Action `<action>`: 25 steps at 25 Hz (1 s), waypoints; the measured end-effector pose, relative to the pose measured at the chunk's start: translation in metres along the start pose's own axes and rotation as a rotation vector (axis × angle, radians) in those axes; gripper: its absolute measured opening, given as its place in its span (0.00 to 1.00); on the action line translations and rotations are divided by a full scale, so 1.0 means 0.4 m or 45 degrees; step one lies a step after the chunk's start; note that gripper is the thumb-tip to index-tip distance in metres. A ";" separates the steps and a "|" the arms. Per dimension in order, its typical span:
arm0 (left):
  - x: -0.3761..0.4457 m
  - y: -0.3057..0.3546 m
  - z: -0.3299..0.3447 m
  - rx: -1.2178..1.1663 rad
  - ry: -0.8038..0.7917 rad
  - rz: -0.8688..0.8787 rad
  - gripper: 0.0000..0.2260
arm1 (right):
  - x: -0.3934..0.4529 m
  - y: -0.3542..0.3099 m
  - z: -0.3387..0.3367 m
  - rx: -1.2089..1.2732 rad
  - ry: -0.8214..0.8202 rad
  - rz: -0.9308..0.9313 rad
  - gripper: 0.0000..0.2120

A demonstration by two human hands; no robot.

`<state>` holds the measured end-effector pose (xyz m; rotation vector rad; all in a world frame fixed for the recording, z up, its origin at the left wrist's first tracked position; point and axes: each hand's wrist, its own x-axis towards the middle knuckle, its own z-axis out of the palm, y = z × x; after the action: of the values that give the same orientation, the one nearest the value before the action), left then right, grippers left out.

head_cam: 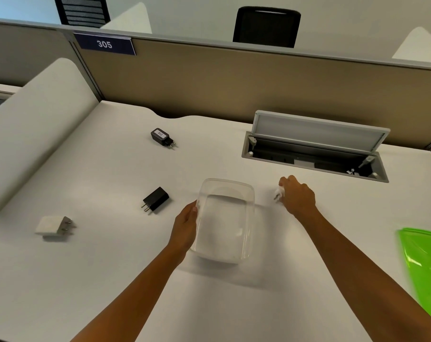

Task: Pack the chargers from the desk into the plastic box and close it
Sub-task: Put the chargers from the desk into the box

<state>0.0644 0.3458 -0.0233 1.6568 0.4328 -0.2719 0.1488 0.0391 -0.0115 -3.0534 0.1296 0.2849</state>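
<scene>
A clear plastic box stands open and empty in the middle of the white desk. My left hand rests flat against its left wall. My right hand, just right of the box, is closed on a small white charger whose prongs stick out to the left. Left of the box lie a black charger, a second black charger with a label further back, and a white charger at the far left. The green lid lies at the right edge.
An open cable hatch with its flap raised is sunk into the desk behind my right hand. A tan partition closes off the back, a white divider the left side. Black chairs stand beyond the partition.
</scene>
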 end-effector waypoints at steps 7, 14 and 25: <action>-0.009 0.002 -0.001 0.010 0.007 0.015 0.15 | -0.043 -0.009 0.017 0.083 -0.134 0.031 0.29; -0.020 0.005 0.001 0.006 0.019 0.024 0.16 | -0.086 0.006 0.011 -0.075 -0.254 0.137 0.31; -0.025 -0.001 0.005 -0.006 0.034 0.028 0.18 | -0.175 -0.107 -0.061 0.628 0.035 0.117 0.31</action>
<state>0.0555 0.3425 -0.0196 1.6612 0.4347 -0.2330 0.0884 0.0853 0.0283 -2.5662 0.2933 0.1819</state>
